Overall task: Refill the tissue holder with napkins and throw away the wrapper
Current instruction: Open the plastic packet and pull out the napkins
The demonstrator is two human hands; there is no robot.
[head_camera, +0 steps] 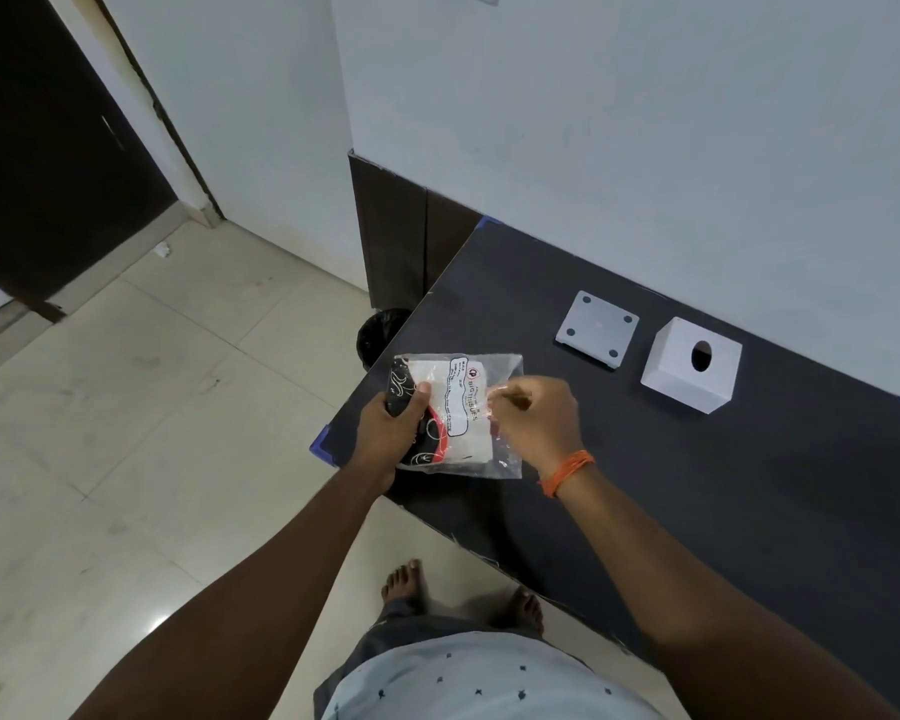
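Note:
A napkin pack (pixel 455 407) in a clear plastic wrapper with black, red and white print is held over the near left corner of the dark table (pixel 697 485). My left hand (pixel 391 426) grips its left end, thumb on top. My right hand (pixel 536 423) pinches the wrapper's loose right edge. Further right on the table stands the white cube tissue holder (pixel 689 363), round hole facing up. Its flat grey base plate (pixel 596 327) with dark feet at its corners lies apart, just to the left of the holder.
A black-lined bin (pixel 378 332) stands on the floor behind the table's left edge, partly hidden. White walls rise behind the table. Pale floor tiles spread to the left, with a dark door at far left. My bare feet (pixel 406 584) are by the table's front edge.

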